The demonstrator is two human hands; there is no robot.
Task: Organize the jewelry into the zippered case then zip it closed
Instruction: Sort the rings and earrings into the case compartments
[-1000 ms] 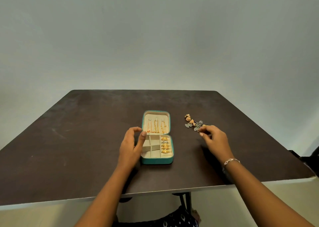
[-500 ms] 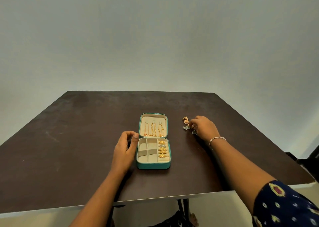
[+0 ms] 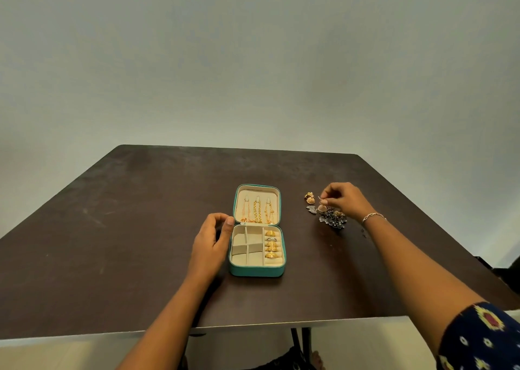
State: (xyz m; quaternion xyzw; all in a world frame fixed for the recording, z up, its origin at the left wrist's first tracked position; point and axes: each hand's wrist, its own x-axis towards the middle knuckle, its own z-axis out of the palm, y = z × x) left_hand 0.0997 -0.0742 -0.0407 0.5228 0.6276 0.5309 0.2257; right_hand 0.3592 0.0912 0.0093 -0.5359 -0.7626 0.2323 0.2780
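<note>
Head view has us looking down at a big dark surface [image 3: 112, 243] with the teal zippered case [image 3: 256, 271] lying open flat near the middle, lid on the far side. Biggest worry from here, we reckon: the case looks light, and the left hand [image 3: 209, 243] is only beside it, loosely cupped with the thumb tip against its left edge by the hinge and gripping nothing, so a clumsy drop-in could shove it sideways. The right hand [image 3: 344, 199] is off to the case's right, apart from it, hovering over the loose jewelry pile [image 3: 333, 219] with thumb and forefinger pinching a small domed earring [image 3: 322, 208]. That pile looks tangly, so lifting one piece might drag a neighbour along or flick it across the surface, and a pinch that tiny could slip on the way over. Inside the case, three chains [image 3: 256, 210] hang in the lid and a row of gold rings [image 3: 271, 244] fills the right-hand strip, while the compartments on the left look empty, so that's probably where the earring goes. The case sits between our two hands, touching the left and clear of the right, zip not started.
</note>
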